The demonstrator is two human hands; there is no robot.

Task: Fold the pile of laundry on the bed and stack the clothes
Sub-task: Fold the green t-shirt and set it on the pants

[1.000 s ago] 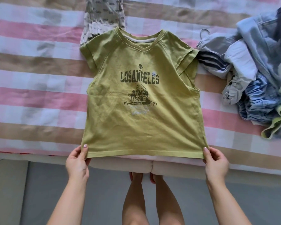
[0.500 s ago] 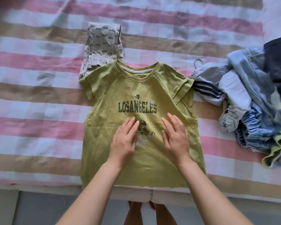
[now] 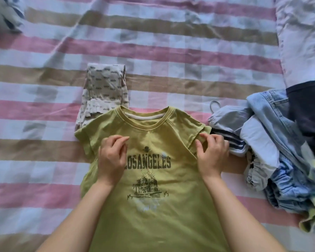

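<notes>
A green T-shirt point(image 3: 153, 211) printed "LOS ANGELES" lies flat, front up, on the striped bed sheet point(image 3: 153, 51). My left hand point(image 3: 112, 157) sits on its upper chest left of the print, fingers curled into the fabric. At the shirt's right shoulder, my right hand point(image 3: 212, 155) pinches the folded-in sleeve between thumb and forefinger. A folded cream garment with small dark prints point(image 3: 105, 84) lies just beyond the collar, partly under the shirt. The unfolded laundry pile point(image 3: 280, 142) sits to the right, touching the right sleeve.
The pile holds light denim, a striped pale piece and a dark navy item point(image 3: 309, 110). White bedding point(image 3: 302, 33) lies at the far right corner. A crumpled patterned cloth point(image 3: 2, 13) shows at the top left edge.
My hands left the hem, pressed flat over the print, then slid up to the shoulders and curled onto the fabric. The view has moved closer over the bed.
</notes>
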